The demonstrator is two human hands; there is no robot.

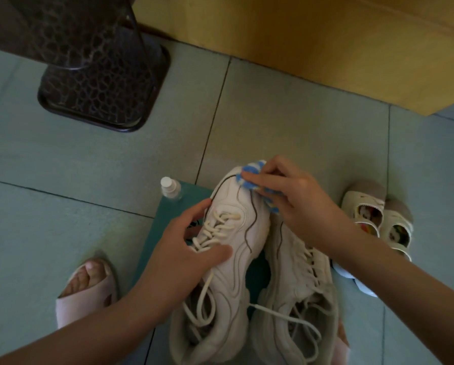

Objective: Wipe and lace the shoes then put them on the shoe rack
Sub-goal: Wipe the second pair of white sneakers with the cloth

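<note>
Shoe (233, 198): pale, laced, on teal mat (168, 214), toe pointing away from the person, touching second shoe (294, 272) on its right. Left hand (178, 254): spread wide over the laces, thumb and fingers clasping the upper. Right hand (294, 201): fingers curled, pinching blue-white cloth (252, 177) against the toe. Bottle (170, 188): near the toe, left.

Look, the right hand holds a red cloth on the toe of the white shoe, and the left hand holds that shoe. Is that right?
Not quite. The cloth is blue and white, not red. The head view shows the right hand holding it on the toe of the white shoe, and the left hand holds that shoe over its laces.
</note>
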